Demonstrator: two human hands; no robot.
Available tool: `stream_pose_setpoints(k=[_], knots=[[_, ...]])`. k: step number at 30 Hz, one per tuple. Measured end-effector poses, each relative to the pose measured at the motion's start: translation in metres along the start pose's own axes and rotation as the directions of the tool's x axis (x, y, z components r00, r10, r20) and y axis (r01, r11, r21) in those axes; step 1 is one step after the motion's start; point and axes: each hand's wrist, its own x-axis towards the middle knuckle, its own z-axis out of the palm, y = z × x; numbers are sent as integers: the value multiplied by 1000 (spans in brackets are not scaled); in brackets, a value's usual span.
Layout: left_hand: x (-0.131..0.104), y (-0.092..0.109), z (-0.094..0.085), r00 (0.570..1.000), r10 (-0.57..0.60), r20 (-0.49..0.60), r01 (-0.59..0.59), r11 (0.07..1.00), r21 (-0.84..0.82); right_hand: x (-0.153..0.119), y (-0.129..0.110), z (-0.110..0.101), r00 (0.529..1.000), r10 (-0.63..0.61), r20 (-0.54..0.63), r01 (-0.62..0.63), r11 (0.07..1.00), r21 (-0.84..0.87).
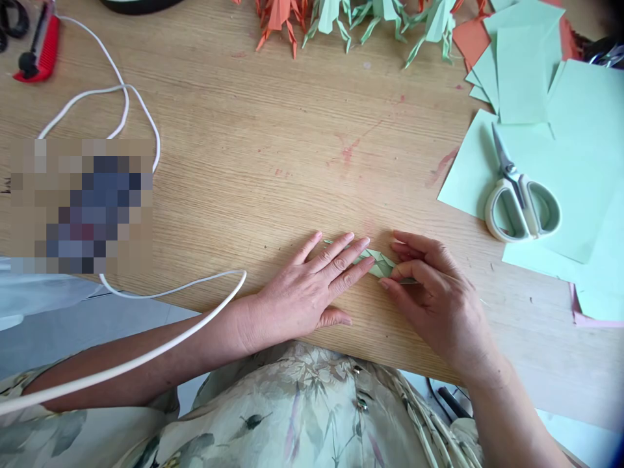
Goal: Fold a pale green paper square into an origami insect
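A small folded piece of light green paper [381, 263] lies on the wooden table near its front edge. My left hand [312, 286] rests flat on the paper's left part, palm down with the fingers spread, and covers some of it. At the paper's right end, my right hand [439, 299] pinches it between thumb and index finger, the other fingers curled above. Part of the right end is hidden by those fingertips.
White-handled scissors [510, 170] lie on green sheets [575, 162] at the right. Green and orange folded paper figures [331, 14] line the back edge. A white cable [160, 354] crosses above my left forearm. A red cutter [47, 49] is at the back left, above a blurred area.
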Motion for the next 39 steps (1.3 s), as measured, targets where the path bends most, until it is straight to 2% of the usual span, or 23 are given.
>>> stream_pose_setpoints(k=[5,10,14,19,23,27,31,35,39], knots=[[0,0,-4,1000,6,18,-6,1000,4,-5,13,-6,994,-101,50,102,995,-8],[1,0,-6,999,8,32,-8,1000,1,-7,17,-12,990,-125,70,126,992,-14],[3,0,-7,998,11,54,-10,1000,-5,-6,14,-15,994,-111,19,111,993,-25],[3,0,-7,998,8,64,-7,1000,-10,-5,12,-14,987,-161,-11,159,982,-101],[3,1,-6,998,5,62,-4,1000,-13,2,7,-9,987,-138,-85,129,986,-102],[2,2,-4,999,-5,44,5,1000,7,5,3,-2,987,-155,-31,151,985,-86],[1,3,0,1000,-10,24,10,999,33,-1,0,4,970,-244,8,240,947,-213],[1,4,2,1000,-19,11,18,999,44,-8,-5,8,944,-327,55,322,866,-384],[2,6,1,1000,-26,-3,26,998,54,-12,-12,12,940,-327,97,327,785,-526]])
